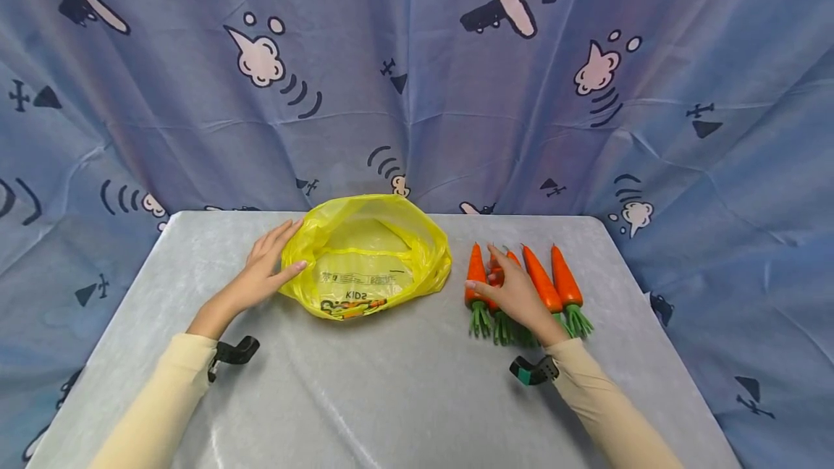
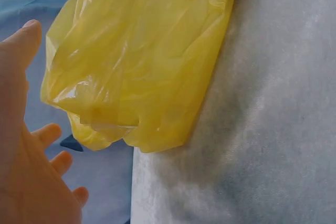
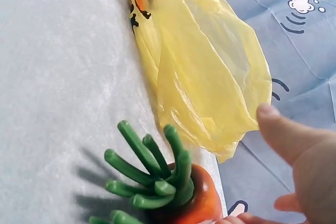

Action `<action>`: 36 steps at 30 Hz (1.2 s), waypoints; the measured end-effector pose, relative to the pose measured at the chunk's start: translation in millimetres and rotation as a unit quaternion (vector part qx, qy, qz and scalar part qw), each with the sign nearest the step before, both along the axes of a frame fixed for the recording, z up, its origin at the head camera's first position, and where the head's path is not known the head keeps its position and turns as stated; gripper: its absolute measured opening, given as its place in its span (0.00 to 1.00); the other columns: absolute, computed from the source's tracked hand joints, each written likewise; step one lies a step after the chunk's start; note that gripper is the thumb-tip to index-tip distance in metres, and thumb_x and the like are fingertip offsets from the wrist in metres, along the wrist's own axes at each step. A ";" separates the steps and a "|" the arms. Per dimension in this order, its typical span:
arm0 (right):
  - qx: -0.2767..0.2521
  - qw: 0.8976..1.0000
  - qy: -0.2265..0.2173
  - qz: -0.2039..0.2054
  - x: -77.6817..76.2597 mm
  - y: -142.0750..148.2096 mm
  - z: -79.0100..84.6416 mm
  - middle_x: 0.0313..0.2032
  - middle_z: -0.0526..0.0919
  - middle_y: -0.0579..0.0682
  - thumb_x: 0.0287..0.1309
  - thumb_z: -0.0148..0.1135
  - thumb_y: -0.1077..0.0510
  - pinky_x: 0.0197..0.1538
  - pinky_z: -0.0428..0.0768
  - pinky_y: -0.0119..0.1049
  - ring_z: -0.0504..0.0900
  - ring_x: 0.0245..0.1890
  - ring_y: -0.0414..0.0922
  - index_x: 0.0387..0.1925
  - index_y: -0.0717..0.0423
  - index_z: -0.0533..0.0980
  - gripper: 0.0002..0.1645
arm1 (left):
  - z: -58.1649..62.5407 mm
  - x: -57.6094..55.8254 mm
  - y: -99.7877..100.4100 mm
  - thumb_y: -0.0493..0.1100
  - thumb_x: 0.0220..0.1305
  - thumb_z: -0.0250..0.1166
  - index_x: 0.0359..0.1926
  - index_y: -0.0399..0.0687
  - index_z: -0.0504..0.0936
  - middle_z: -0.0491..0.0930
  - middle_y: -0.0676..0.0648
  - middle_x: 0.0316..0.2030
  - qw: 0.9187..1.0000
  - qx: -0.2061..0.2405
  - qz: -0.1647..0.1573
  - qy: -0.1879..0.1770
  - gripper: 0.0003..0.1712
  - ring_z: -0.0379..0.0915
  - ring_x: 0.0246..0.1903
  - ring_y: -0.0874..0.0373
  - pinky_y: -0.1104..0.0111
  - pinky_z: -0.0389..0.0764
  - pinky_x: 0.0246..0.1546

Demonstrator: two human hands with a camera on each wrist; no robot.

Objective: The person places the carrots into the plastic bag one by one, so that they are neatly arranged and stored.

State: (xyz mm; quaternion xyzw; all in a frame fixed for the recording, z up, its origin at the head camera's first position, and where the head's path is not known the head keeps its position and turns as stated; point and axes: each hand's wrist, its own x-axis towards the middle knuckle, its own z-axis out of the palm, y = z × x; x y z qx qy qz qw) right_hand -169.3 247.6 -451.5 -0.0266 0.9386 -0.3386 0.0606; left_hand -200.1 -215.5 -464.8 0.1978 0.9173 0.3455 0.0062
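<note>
A yellow plastic bag (image 1: 365,295) stands with its mouth spread wide near the back of the table. My left hand (image 1: 268,263) is at the bag's left side, its fingers extended and the thumb near the rim. In the left wrist view a gap shows between that hand (image 2: 31,129) and the bag (image 2: 142,61). To the right of the bag lie several orange carrots (image 1: 538,277) with green stalks, in a row. My right hand (image 1: 517,295) is over the carrots on the left of the row, thumb and fingers spread, partly hiding them. One carrot (image 3: 202,195) is close below it.
The grey-white table (image 1: 365,389) runs back to a blue curtain (image 1: 417,93) printed with airplanes. A dark band (image 1: 234,353) is on the left wrist, and another dark band (image 1: 537,370) is on the right.
</note>
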 end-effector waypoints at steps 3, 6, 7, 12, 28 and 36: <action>-0.003 1.000 -0.011 0.000 -0.6 -1.3 0.2 0.61 0.74 0.62 0.58 0.68 0.40 0.54 0.81 0.49 0.78 0.53 0.53 0.78 0.56 0.49 0.58 | -1.7 0.1 -0.5 0.53 0.71 0.58 0.79 0.64 0.44 0.42 0.38 0.79 1.000 0.003 -0.001 -0.005 0.44 0.36 0.75 0.30 0.29 0.41 0.68; -0.007 1.000 -0.017 0.001 -1.3 -2.0 -0.3 0.62 0.74 0.63 0.59 0.69 0.43 0.56 0.80 0.50 0.78 0.54 0.55 0.78 0.57 0.49 0.56 | -2.9 0.1 -0.9 0.54 0.71 0.58 0.79 0.65 0.44 0.42 0.40 0.79 1.000 0.004 -0.001 -0.012 0.44 0.35 0.75 0.31 0.29 0.41 0.68; -0.010 1.000 -0.018 0.002 -1.4 -2.1 -0.4 0.63 0.74 0.63 0.59 0.69 0.44 0.56 0.80 0.50 0.78 0.54 0.55 0.78 0.57 0.49 0.56 | -3.2 -0.3 -0.7 0.54 0.72 0.58 0.79 0.66 0.44 0.41 0.40 0.79 1.000 0.004 -0.001 -0.014 0.43 0.35 0.76 0.31 0.29 0.41 0.68; -0.010 1.000 -0.017 0.001 -4.0 -3.0 -1.2 0.63 0.74 0.64 0.59 0.69 0.47 0.56 0.80 0.49 0.78 0.53 0.54 0.77 0.59 0.51 0.54 | -4.3 -0.8 -0.2 0.55 0.72 0.56 0.79 0.69 0.43 0.40 0.42 0.79 1.000 0.003 -0.001 -0.027 0.42 0.34 0.76 0.32 0.28 0.41 0.67; 0.059 0.998 -0.025 0.003 -18.2 -5.8 -0.2 0.53 0.81 0.63 0.55 0.72 0.45 0.46 0.82 0.45 0.79 0.41 0.50 0.72 0.64 0.61 0.51 | -3.2 0.6 1.1 0.56 0.72 0.55 0.79 0.67 0.44 0.40 0.41 0.79 0.999 -0.001 0.004 -0.035 0.42 0.35 0.75 0.31 0.28 0.41 0.67; 0.080 0.996 -0.036 0.006 -18.9 -9.0 2.6 0.54 0.82 0.63 0.55 0.72 0.46 0.53 0.81 0.52 0.81 0.49 0.55 0.71 0.63 0.62 0.49 | -4.6 2.1 -0.9 0.57 0.73 0.55 0.79 0.69 0.42 0.38 0.42 0.80 0.999 -0.001 0.006 -0.040 0.42 0.34 0.76 0.31 0.28 0.42 0.66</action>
